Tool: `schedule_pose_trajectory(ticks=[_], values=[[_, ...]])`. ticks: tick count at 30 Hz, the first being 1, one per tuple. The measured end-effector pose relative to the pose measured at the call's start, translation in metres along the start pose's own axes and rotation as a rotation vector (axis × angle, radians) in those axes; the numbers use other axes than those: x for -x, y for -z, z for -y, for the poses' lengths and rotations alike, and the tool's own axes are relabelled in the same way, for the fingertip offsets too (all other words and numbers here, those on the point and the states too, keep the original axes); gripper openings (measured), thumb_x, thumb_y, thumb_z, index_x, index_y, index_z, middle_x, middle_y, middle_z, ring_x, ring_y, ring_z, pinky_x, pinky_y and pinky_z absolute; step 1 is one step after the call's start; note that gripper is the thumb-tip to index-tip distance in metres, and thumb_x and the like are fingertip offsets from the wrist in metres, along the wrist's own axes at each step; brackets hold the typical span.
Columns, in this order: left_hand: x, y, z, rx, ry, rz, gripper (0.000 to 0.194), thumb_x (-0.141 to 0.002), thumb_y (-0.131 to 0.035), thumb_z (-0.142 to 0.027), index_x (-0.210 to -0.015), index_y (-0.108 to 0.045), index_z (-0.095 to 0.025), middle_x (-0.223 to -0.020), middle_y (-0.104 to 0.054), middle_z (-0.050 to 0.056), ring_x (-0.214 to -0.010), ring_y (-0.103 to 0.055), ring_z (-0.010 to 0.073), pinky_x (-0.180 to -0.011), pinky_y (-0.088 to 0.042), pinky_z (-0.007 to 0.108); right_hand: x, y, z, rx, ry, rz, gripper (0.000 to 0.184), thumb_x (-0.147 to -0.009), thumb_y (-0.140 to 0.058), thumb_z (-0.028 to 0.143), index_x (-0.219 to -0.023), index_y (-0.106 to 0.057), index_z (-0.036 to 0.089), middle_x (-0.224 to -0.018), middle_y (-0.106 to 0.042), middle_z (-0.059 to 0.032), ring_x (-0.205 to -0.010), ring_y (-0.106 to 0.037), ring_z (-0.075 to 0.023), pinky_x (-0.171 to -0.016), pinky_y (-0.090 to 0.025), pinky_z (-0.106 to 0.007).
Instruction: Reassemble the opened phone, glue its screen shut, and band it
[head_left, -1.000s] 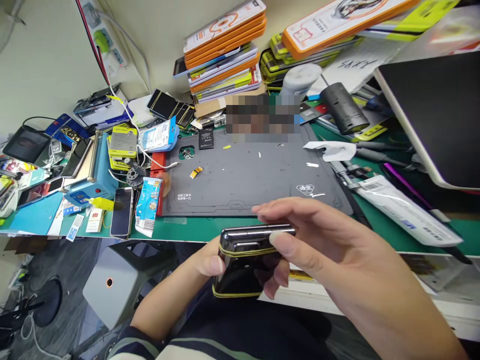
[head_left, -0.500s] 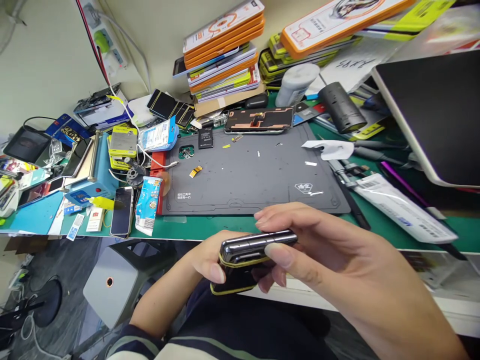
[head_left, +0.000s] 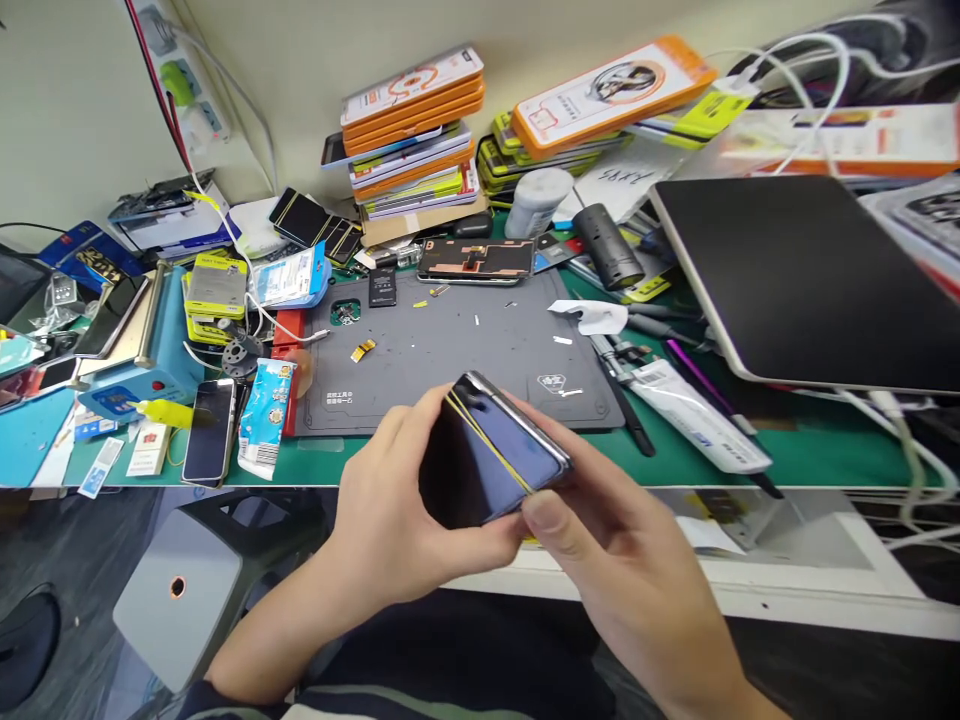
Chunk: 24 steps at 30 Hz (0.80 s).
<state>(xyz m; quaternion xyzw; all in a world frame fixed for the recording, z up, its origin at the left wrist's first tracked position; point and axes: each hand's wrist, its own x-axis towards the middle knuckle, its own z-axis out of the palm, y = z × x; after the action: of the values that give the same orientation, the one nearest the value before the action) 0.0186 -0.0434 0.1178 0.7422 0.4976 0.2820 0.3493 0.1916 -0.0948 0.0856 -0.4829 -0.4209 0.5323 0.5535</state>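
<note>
In front of my body I hold a dark, glossy phone [head_left: 491, 455] with shiny metal edges and yellow bands around it. It is tilted, with one broad reflecting face turned up. My left hand [head_left: 397, 500] wraps around its left side, the thumb along the lower edge. My right hand [head_left: 611, 540] grips the right end, thumb tip at the near corner, fingers hidden behind the phone. Beyond the hands lies a grey work mat [head_left: 450, 370] with a small orange flex cable [head_left: 363, 350], a black battery [head_left: 382, 287] and an opened phone part [head_left: 476, 260] along its back.
Stacked boxes [head_left: 412, 130] stand against the wall. A black-topped panel [head_left: 795, 280] takes up the right side, near a white tube [head_left: 697, 415] and a dark cylinder [head_left: 607, 245]. At left are a blue machine [head_left: 142, 370], a phone [head_left: 208, 430] and a snack packet [head_left: 264, 415].
The phone has been turned and raised, so a broad face shows instead of its narrow edge. My left hand has come up around its side. The view has shifted right.
</note>
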Motion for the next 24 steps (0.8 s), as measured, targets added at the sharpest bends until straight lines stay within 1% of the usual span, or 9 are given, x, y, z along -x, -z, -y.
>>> schedule_pose_trajectory(ticks=[3, 7, 10, 14, 17, 19, 21, 23, 24], values=[[0.0, -0.003, 0.002, -0.109, 0.004, -0.043, 0.088, -0.084, -0.084, -0.053, -0.159, -0.051, -0.021, -0.128, -0.071, 0.011, -0.118, -0.071, 0.0323, -0.097, -0.061, 0.043, 0.002, 0.001, 0.002, 0.004, -0.105, -0.021, 0.051, -0.101, -0.075, 0.06, -0.148, -0.072, 0.039, -0.145, -0.076, -0.0031, -0.136, -0.072, -0.0307, -0.114, -0.064, -0.043], [0.001, -0.007, 0.002, -0.213, -0.036, -0.068, 0.091, -0.09, -0.081, -0.056, -0.165, -0.044, -0.021, -0.13, -0.067, 0.012, -0.119, -0.071, 0.0313, -0.096, -0.062, 0.041, 0.0, -0.002, 0.0, -0.071, -0.159, -0.066, 0.052, -0.102, -0.073, 0.062, -0.146, -0.073, 0.034, -0.148, -0.074, -0.0054, -0.141, -0.067, -0.0326, -0.122, -0.058, -0.049], [0.003, -0.005, -0.003, -0.235, -0.04, -0.063, 0.092, -0.095, -0.078, -0.057, -0.169, -0.037, -0.02, -0.132, -0.064, 0.013, -0.121, -0.07, 0.0313, -0.097, -0.062, 0.041, -0.002, -0.004, -0.004, -0.148, -0.183, -0.079, 0.052, -0.102, -0.072, 0.062, -0.147, -0.07, 0.034, -0.148, -0.073, -0.0062, -0.136, -0.07, -0.0319, -0.114, -0.063, -0.047], [0.007, 0.007, -0.006, -0.12, 0.065, 0.076, 0.101, -0.097, -0.078, -0.059, -0.177, -0.026, -0.026, -0.144, -0.061, 0.014, -0.126, -0.069, 0.0333, -0.101, -0.061, 0.046, -0.007, -0.001, -0.004, -0.192, -0.227, -0.073, 0.052, -0.102, -0.072, 0.062, -0.146, -0.069, 0.035, -0.143, -0.075, -0.0073, -0.127, -0.074, -0.0316, -0.1, -0.069, -0.045], [0.007, 0.018, 0.004, 0.147, 0.106, 0.184, 0.096, -0.098, -0.079, -0.062, -0.176, -0.032, -0.031, -0.162, -0.055, 0.013, -0.148, -0.056, 0.0354, -0.126, -0.045, 0.05, -0.011, 0.005, -0.002, -0.225, -0.274, -0.033, 0.048, -0.1, -0.074, 0.063, -0.136, -0.074, 0.033, -0.133, -0.079, -0.0084, -0.117, -0.078, -0.032, -0.09, -0.07, -0.044], [0.007, 0.019, 0.018, 0.526, 0.18, 0.262, 0.079, -0.102, -0.073, -0.064, -0.169, -0.045, -0.031, -0.17, -0.052, 0.01, -0.157, -0.047, 0.0334, -0.134, -0.034, 0.046, -0.015, 0.009, -0.001, -0.243, -0.3, 0.003, 0.046, -0.098, -0.075, 0.065, -0.128, -0.077, 0.031, -0.122, -0.082, -0.0087, -0.107, -0.08, -0.0314, -0.083, -0.07, -0.043], [0.005, 0.013, 0.032, 0.948, 0.338, 0.387, 0.068, -0.108, -0.057, -0.072, -0.161, -0.055, -0.028, -0.165, -0.06, 0.01, -0.148, -0.059, 0.0315, -0.127, -0.042, 0.043, -0.018, 0.011, -0.002, -0.249, -0.32, 0.034, 0.041, -0.097, -0.076, 0.065, -0.117, -0.079, 0.029, -0.109, -0.083, -0.0079, -0.096, -0.08, -0.0289, -0.075, -0.068, -0.04], [0.005, 0.003, 0.045, 1.178, 0.472, 0.565, 0.085, -0.106, -0.038, -0.086, -0.157, -0.059, -0.021, -0.141, -0.076, 0.016, -0.118, -0.077, 0.0331, -0.104, -0.058, 0.046, -0.021, 0.013, -0.003, -0.243, -0.334, 0.059, 0.038, -0.097, -0.077, 0.064, -0.106, -0.079, 0.027, -0.097, -0.082, -0.0062, -0.083, -0.078, -0.0249, -0.068, -0.065, -0.036], [0.005, -0.002, 0.049, 1.238, 0.518, 0.654, 0.097, -0.102, -0.033, -0.093, -0.155, -0.061, -0.017, -0.125, -0.081, 0.018, -0.103, -0.081, 0.0334, -0.093, -0.061, 0.045, -0.023, 0.013, -0.004, -0.235, -0.339, 0.071, 0.038, -0.097, -0.077, 0.064, -0.103, -0.078, 0.026, -0.094, -0.081, -0.0057, -0.079, -0.077, -0.0234, -0.067, -0.064, -0.035]])
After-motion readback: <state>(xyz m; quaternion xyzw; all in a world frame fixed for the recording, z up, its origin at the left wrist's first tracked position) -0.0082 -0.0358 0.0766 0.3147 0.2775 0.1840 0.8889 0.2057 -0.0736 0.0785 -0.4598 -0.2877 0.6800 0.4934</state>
